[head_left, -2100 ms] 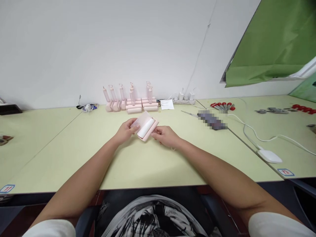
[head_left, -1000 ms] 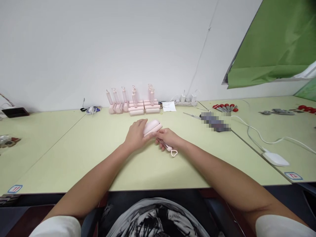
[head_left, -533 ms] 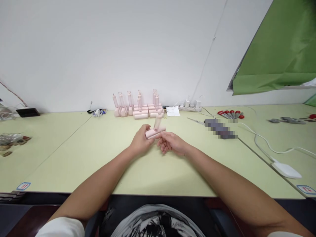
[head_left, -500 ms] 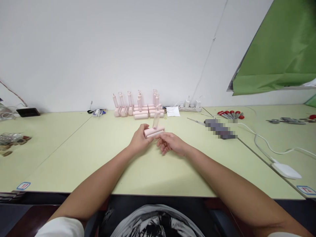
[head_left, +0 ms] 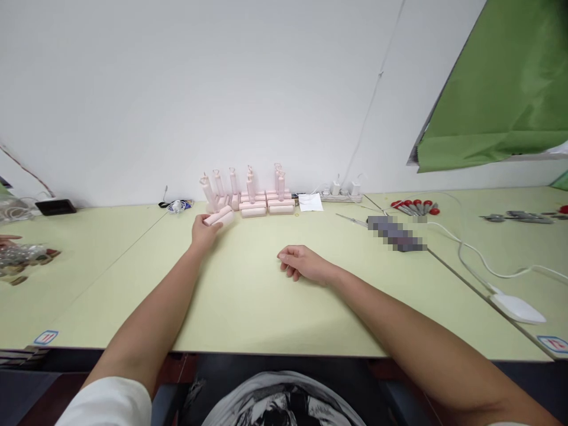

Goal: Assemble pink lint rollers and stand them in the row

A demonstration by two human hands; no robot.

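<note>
A pale pink plastic T-shaped roller [head_left: 220, 217] with a cylindrical head is near the back edge of the pale yellow-green bench [head_left: 248, 302], left of its middle. The left hand [head_left: 204, 232] grips it by the head, thumb and fingers closed around it. Just beside it, matching pale pink rollers [head_left: 253, 210] with upright handles line the back edge. The bare right hand [head_left: 305, 264] hangs loosely half-curled and free nearer the front edge. A white paper sheet [head_left: 310, 202] lies right of the rollers.
</note>
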